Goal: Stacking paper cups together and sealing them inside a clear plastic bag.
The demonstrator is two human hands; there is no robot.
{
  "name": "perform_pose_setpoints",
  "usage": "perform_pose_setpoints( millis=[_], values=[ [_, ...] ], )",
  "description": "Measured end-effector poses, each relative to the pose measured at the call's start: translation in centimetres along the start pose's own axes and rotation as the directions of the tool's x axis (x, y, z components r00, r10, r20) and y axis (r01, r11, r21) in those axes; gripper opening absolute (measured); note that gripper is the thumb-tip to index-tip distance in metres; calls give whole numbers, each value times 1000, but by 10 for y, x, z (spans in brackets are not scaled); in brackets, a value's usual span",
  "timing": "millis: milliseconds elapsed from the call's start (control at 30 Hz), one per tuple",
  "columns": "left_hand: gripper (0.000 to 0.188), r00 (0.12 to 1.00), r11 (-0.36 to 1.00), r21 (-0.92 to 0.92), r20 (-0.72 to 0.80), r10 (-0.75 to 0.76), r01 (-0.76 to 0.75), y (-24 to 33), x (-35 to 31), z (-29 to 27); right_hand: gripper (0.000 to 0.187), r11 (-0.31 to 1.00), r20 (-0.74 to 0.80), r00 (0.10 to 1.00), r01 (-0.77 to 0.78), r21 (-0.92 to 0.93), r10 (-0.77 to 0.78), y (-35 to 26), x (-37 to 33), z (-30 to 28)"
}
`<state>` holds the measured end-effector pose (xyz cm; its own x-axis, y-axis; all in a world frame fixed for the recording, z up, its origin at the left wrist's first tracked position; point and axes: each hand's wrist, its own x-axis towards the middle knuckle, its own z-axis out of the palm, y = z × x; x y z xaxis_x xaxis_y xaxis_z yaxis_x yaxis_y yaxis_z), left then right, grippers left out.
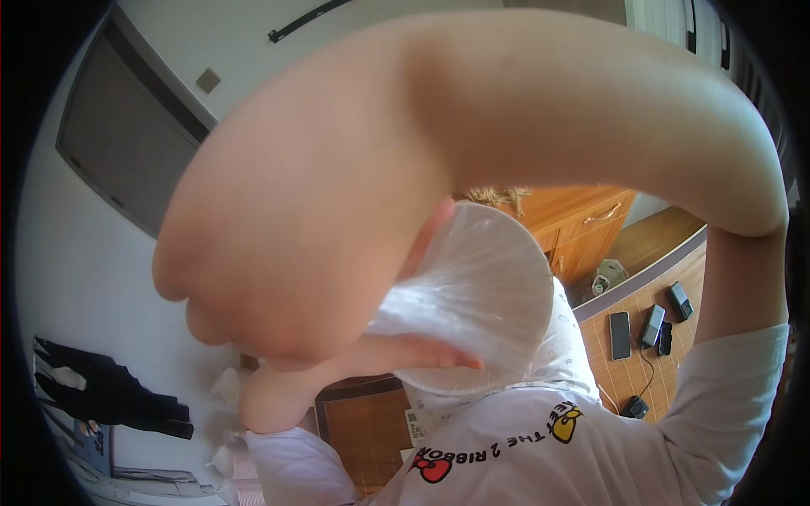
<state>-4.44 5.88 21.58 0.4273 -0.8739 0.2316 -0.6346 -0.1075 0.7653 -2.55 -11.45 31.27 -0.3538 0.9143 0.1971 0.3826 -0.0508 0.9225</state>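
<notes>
My left hand (409, 351) comes up from the lower left and grips a round, white, translucent piece (485, 291) with fine creases fanning out to its rim. Its thumb lies along the near side, and reddish fingers show at the far side. The round piece is tilted in front of my chest, and I cannot tell its exact kind. Across the top of the view arches my right arm, its right hand (278, 244) very large and close, curled into a fist. That hand covers part of the round piece. Whatever lies inside its fingers is hidden.
A wooden cabinet (582, 223) with a metal handle stands beyond the round piece, with light-coloured strands on top. On the tiled floor at right lie a phone (620, 336), several small dark devices and a cabled black block (634, 407). Dark clothing (110, 386) hangs at left.
</notes>
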Motion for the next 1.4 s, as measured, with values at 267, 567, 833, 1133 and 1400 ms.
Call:
perform_pose_setpoints(
  millis=[267,567,833,1133,1400],
  values=[
    [100,965,979,-25,164,204,-203,-7,-3,-11,7,999,149,989,9,-48,-2,-2,50,20],
    [27,991,928,-349,-64,117,-133,-6,-2,-5,54,513,234,577,-810,283,782,-27,3,16],
    [41,951,942,285,-199,237,-175,13,-3,-16,118,-531,842,514,-673,515,165,-79,-77,5],
    [24,848,842,493,-329,415,-221,32,30,-24,75,-180,658,599,-662,728,456,-72,-23,-14],
    [89,991,963,253,-69,117,-96,-4,26,-77,32,-383,709,549,-599,703,443,-98,-22,-3]
  ],
)
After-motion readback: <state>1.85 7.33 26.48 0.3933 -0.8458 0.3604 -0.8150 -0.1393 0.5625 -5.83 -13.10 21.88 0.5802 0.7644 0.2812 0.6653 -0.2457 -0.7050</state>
